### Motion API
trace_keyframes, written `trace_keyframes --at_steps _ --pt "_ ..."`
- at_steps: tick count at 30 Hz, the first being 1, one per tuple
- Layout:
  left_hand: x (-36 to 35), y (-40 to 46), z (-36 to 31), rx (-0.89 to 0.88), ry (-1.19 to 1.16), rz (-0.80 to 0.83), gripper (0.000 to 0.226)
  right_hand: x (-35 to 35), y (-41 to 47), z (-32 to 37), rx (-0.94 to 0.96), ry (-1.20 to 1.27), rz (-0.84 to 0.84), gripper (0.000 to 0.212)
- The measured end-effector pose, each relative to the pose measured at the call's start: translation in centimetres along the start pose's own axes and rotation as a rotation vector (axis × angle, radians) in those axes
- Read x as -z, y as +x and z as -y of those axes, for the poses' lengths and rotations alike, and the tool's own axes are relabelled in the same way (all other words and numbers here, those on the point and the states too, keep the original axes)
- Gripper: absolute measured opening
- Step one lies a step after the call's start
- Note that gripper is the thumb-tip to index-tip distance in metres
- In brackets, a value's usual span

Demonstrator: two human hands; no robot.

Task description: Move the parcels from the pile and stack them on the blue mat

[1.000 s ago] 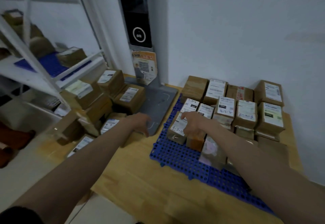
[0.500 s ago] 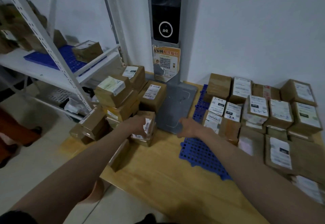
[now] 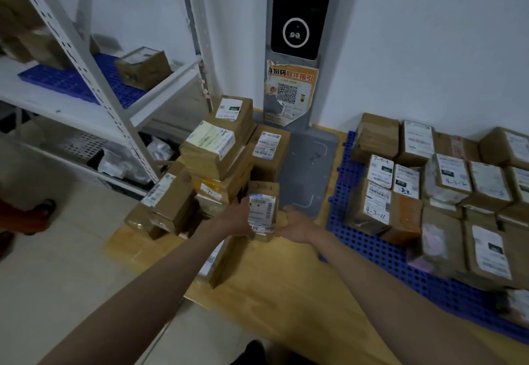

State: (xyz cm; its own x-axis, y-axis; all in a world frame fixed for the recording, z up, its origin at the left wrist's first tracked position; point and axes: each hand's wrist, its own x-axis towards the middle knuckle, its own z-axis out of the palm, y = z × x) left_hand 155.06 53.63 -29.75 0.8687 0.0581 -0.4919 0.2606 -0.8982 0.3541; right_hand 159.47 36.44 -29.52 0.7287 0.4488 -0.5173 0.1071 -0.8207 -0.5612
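The left hand [image 3: 234,218] gripped a small parcel [image 3: 262,210] at the pile's [image 3: 217,161] near edge, fingers wrapped on its left side. The right hand [image 3: 294,225] lay open, palm up, apparently touching the parcel's right side (contact was blurred). Bare wood [image 3: 286,287] ran between pile and blue mat [image 3: 380,253], where parcels already sat in rows.

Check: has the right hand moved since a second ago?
Yes. The right hand left the parcels on the blue mat and crossed left to the small parcel beside the pile.
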Motion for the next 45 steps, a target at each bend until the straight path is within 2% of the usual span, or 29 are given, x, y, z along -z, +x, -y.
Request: trace_keyframes --at_steps 6,11,14,19,24,28,31,34,36,42,45 --pt "-0.7 -0.4 0.7 -0.03 -0.229 -0.02 0.098 -1.2 1.7 1.1 0.03 0.159 -0.119 0.06" --pt "-1.4 -0.7 1.3 -0.053 -0.407 -0.071 0.09 -2.5 3.1 2.0 -0.007 0.303 -0.12 0.052" --pt "-2.0 -0.7 1.5 -0.079 -0.448 -0.079 0.077 -3.2 3.4 1.5 -0.05 0.305 -0.2 0.061" --pt "-3.1 -0.8 0.0 -0.099 -0.525 -0.056 0.071 -3.2 2.9 -0.3 -0.076 0.298 -0.375 0.081" --pt "-3.5 -0.8 -2.5 -0.164 -0.643 -0.073 0.07 -2.1 2.6 -2.4 -0.179 0.256 -0.418 0.107" --pt "-3.9 -0.2 -3.8 -0.227 -0.622 -0.038 0.06 -1.6 2.0 -3.6 -0.285 0.225 -0.409 0.108" --pt "-4.2 0.8 -4.1 -0.129 -0.573 -0.098 0.052 -1.3 1.5 -4.0 -0.364 0.186 -0.419 0.109" --pt "-5.0 2.4 -3.5 0.108 -0.463 -0.149 0.074 -1.1 0.9 -4.4 -0.391 0.196 -0.434 0.11" --pt "-5.5 3.4 -2.8 0.203 -0.334 -0.151 0.083 -0.9 0.6 -4.8 -0.401 0.209 -0.438 0.11" --pt "-6.8 6.3 -2.4 0.299 -0.171 -0.074 0.101 -0.6 -0.1 -6.4 -0.423 0.272 -0.426 0.111" --pt "-7.5 7.6 -2.3 0.317 -0.087 -0.088 0.104 -0.7 -0.5 -7.3 -0.445 0.299 -0.412 0.112"
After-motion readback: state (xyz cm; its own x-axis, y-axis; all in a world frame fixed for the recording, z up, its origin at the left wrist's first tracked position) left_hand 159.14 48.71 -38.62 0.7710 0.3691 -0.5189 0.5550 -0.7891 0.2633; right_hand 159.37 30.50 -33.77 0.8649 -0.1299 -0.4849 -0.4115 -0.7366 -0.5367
